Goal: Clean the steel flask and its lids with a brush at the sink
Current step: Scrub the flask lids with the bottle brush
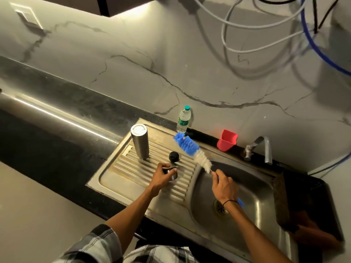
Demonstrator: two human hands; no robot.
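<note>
Steel flask (140, 141) stands upright on the ribbed drainboard (121, 168) of the sink (247, 202), its long axis vertical and its flat end facing up, near the board's far left corner. One flask, two lids and one brush are in view. The basin lies to the right of the ribs, open and bare around the drain (220, 206), with the tap (263, 149) at its far rim. Beyond the sink's back edge, against the wall, stand one plastic water bottle (183, 119) and one red cup (227, 140). The brush (191, 150) slants up and to the left, blue bristles outermost, its handle gripped by the right hand (224, 188) over the basin. The left hand (163, 175) curls round a steel lid (173, 175) resting on the ribs. Just beyond it sits a black lid (174, 156), apart from the flask.
</note>
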